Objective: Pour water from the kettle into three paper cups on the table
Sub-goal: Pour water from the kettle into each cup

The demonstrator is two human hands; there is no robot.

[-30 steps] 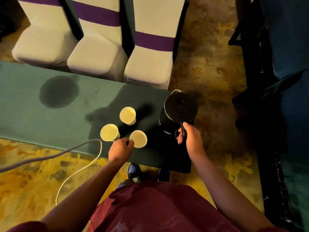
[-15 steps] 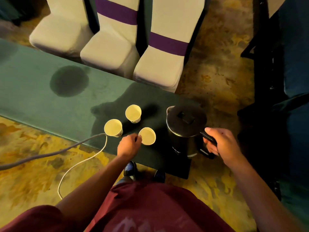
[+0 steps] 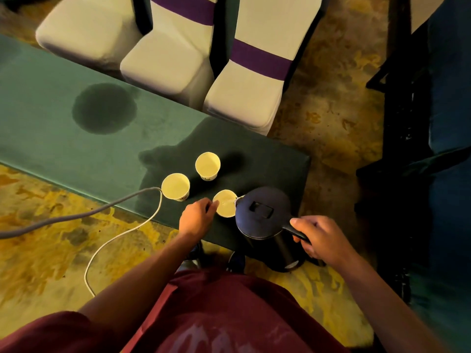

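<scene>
1. My right hand (image 3: 321,238) is wrapped around the black handle of the kettle (image 3: 262,215), fingers curled tight on it, thumb on top.
2. The kettle is lifted and tipped toward my left, over the table's near edge close to its right end; its spout sits at the rim of the nearest cup (image 3: 224,206).
3. A thin stream of water shows at the spout, going into that nearest cup.
4. My left hand (image 3: 195,217) holds the nearest cup from its left side, fingertips against the wall just under the rim, fingers bent around it.
5. The nearest cup stands upright on the green table (image 3: 51,138), near the near edge.
6. The left cup (image 3: 175,187) stands just beside it, close to the near edge, upright, apart from my hand.
7. The far cup (image 3: 207,165) stands upright further in, toward the middle of the table's width.
8. A dark round stain (image 3: 104,108) marks the cloth well to the left.
9. A grey cable (image 3: 76,215) and a white cable (image 3: 122,233) reach the table's near edge by the left cup.
10. Three white chairs (image 3: 163,59) with purple bands stand along the far edge.
</scene>
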